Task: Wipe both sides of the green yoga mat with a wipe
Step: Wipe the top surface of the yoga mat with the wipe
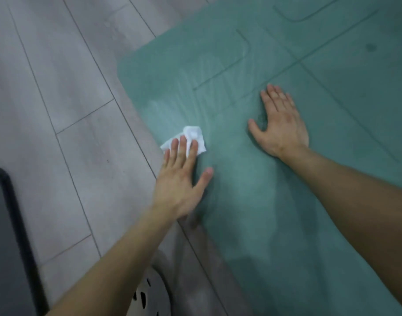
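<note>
Flat green rubber yoga mat wiped near its edge while braced against sliding.

The mat is spread on the pale grey plank floor and fills the view from 12 to 5 o'clock. The crumpled white wipe is pressed onto the mat's left edge under the straight, flat fingers of the left hand. Nothing is gripped; the wipe is only pinned by pressure. At 3 o'clock of the wipe the right hand is laid palm-down, fingers extended, thumb splayed, holding nothing, probably so that the mat is not dragged by the strokes. Faint streaks at 12 o'clock of the wipe suggest damp, wiped surface. The underside is judged not yet done.
</note>
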Tool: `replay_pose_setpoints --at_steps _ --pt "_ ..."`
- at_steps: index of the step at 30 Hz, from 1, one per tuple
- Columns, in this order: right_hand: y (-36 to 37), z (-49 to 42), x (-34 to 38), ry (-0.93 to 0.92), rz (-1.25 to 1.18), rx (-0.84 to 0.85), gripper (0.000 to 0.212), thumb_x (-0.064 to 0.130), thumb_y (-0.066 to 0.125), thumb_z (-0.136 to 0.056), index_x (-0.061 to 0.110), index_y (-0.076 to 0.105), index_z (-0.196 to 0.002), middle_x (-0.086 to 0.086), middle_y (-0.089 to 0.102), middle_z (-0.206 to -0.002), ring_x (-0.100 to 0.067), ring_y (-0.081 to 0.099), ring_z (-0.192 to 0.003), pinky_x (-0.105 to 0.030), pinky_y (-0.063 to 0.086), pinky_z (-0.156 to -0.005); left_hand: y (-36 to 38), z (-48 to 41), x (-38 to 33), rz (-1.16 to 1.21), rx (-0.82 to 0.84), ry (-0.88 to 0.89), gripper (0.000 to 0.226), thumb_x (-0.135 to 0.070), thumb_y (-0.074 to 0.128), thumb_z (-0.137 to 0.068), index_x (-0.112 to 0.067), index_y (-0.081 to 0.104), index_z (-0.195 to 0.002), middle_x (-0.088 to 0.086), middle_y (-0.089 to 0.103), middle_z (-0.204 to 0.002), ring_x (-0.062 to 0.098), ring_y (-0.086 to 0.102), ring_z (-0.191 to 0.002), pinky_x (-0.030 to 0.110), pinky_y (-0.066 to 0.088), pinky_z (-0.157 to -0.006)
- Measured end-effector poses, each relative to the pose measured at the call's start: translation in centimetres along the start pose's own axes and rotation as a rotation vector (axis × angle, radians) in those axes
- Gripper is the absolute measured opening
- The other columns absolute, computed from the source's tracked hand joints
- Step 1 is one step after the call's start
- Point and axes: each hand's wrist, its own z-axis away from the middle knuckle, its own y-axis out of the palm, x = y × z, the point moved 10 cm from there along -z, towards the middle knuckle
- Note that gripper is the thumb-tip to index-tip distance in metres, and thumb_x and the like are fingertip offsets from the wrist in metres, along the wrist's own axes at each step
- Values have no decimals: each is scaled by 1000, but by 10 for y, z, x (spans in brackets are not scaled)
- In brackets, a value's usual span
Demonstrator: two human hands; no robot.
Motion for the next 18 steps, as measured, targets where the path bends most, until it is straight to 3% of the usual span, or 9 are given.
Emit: replay_pose_setpoints --at_steps 3,8,12,14,18 --pt "-3 0 4 -4 -21 -29 81 57 44 -98 9 34 -164 -8 25 -174 -20 17 -162 -40 11 -133 -3 -4 -11 -20 45 131 74 -67 22 -106 -35 -3 -168 -5 -15 -175 13 -22 -159 40 -8 -131" --pt "-18 2 0 -32 -123 -158 64 38 44 -105 4 40 -159 -12 32 -171 -24 24 -161 -42 16 -133 -20 -117 -25 -72 178 103 71 -66 21 -107 -37 -2 -168 1 -15 -175 20 -18 -161 43 -10 -131" --pt "-36 42 17 -87 -261 -224 49 20 49 -107 5 48 -154 -12 38 -168 -26 30 -159 -49 24 -130 -48 -110 -37 -260 317 267 75 -73 21 -103 -44 -6 -166 -4 -13 -176 24 -15 -162 56 4 -130" --pt "-37 61 41 -207 -205 -167 49 20 53 -106 8 50 -154 -13 37 -169 -27 29 -159 -49 24 -130 -81 -93 -24 -451 337 355 82 -71 31 -101 -36 0 -168 -1 -9 -177 26 -9 -163 54 13 -130" --pt "-34 57 92 -522 -24 88 55 29 55 -105 20 47 -159 -14 28 -172 -31 25 -160 -50 23 -130 -122 -25 -4 -810 552 523 75 -60 42 -105 -24 19 -167 5 7 -177 23 5 -163 39 21 -129"
